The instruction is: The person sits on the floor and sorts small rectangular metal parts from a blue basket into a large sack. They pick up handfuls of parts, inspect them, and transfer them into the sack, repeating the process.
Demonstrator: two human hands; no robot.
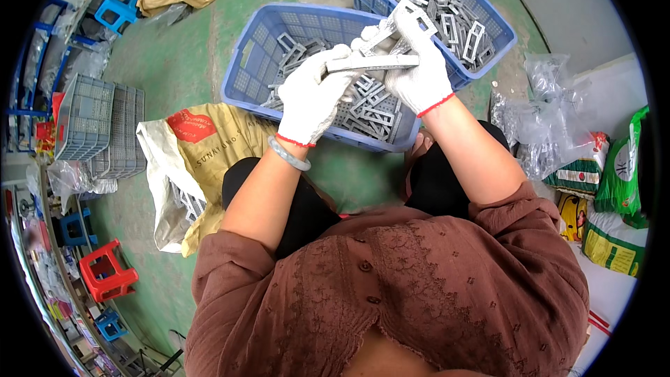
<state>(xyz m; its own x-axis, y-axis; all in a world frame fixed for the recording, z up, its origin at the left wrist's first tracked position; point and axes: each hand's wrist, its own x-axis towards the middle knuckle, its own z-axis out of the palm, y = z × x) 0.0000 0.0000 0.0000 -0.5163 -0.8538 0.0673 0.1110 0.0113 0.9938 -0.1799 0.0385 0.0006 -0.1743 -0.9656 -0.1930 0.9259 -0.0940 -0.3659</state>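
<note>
In white knitted gloves with red cuffs, both of my hands are raised over a blue plastic crate (237, 63) of grey metal frames. My left hand (310, 94) is closed on one end of a grey rectangular metal frame (373, 63), seen edge-on. Closed round the other end is my right hand (424, 73). Another grey frame with slots (417, 18) stands up between the right fingers, and more pieces seem bunched behind; the gloves partly hide them. Inside the crate, loose slotted frames (373, 115) lie in a jumbled heap.
Behind it on the right, a second blue crate (499, 24) holds more frames. An open yellow-and-white sack (223, 146) with metal pieces stands left of my legs. Farther left are stacked grey crates (87, 119) and a red stool (108, 270). Clear plastic bags (555, 122) lie right.
</note>
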